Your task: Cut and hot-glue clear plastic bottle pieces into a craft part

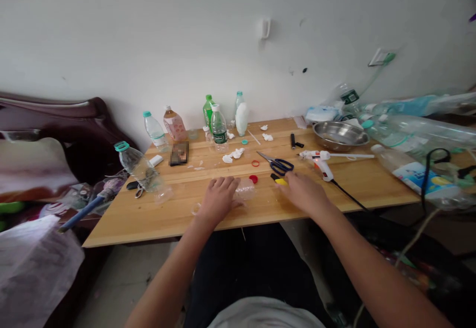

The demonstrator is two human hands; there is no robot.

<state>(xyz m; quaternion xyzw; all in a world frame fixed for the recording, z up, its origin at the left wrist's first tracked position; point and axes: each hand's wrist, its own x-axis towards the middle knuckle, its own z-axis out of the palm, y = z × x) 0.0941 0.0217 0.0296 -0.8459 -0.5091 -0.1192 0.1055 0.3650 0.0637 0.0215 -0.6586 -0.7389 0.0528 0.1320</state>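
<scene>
My left hand (pixel 220 195) rests on a clear ribbed plastic bottle piece (pixel 245 189) lying near the table's front edge, its fingers curled over the left end. My right hand (pixel 305 194) reaches down to a yellow-and-black utility knife (pixel 279 180), with its fingers closed at the yellow handle. Just beyond the knife lie dark-blue-handled scissors (pixel 278 164). Close to the bottle piece are a red cap (pixel 253 179) and a red ring (pixel 255 163). A white glue gun (pixel 323 169) lies to the right of the scissors.
Several bottles, including a clear one with a green label (pixel 219 132), stand along the wall. A cut bottle (pixel 139 167) stands at left. Crumpled tissues (pixel 233 155) lie mid-table. A steel bowl (pixel 340 137) and more bottles crowd the right. The glue gun's cord (pixel 349 195) crosses the front edge.
</scene>
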